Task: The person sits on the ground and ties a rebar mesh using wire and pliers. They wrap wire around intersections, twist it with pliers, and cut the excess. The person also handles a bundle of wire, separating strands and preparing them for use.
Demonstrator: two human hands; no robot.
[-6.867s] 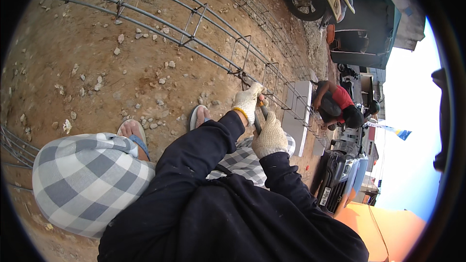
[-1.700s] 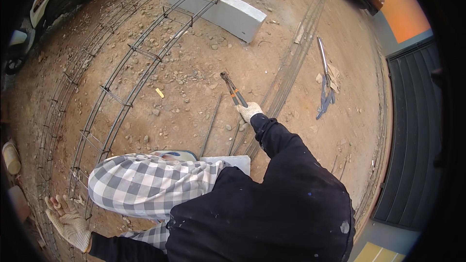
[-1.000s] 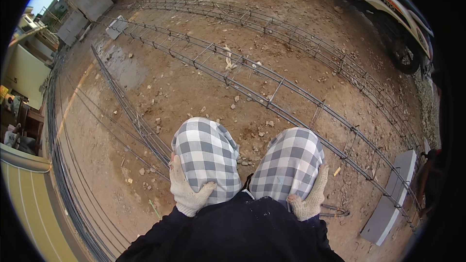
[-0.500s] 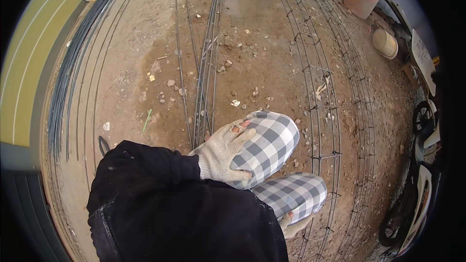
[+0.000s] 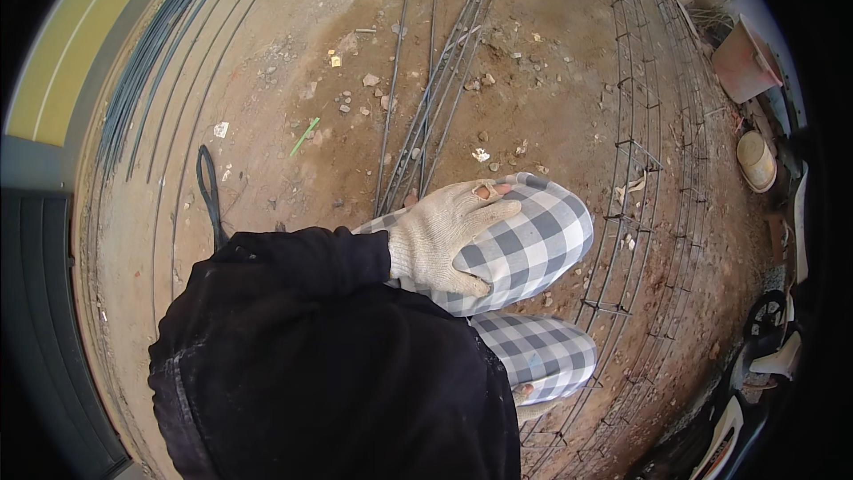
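Observation:
Wearing a knitted cream glove, my left hand (image 5: 449,236) lies open across my left knee, which is covered by grey-and-white checked trousers (image 5: 538,240). A hole in the glove bares part of a finger. My right hand (image 5: 536,407), gloved too, rests at the side of my other knee; only its outstretched fingers show, and my black jacket (image 5: 329,364) hides the remainder. Neither hand holds anything visible. Just beyond my left hand, a sheaf of steel rods (image 5: 444,80) lies on the dirt. Tied rebar cages (image 5: 628,147) run along the ground past my knees on the right.
Many thin steel bars (image 5: 142,80) line the left side, beside a yellow panel (image 5: 67,49). A dark loop (image 5: 210,191) sits by my sleeve. At right are a pinkish bucket (image 5: 745,62), a pale pot (image 5: 756,161) and a wheeled vehicle (image 5: 766,316). Stones and scraps dot the soil.
The view has turned, so rods, cages and bucket sit farther right, and more of the dark loop shows. Both hands stay resting on my knees.

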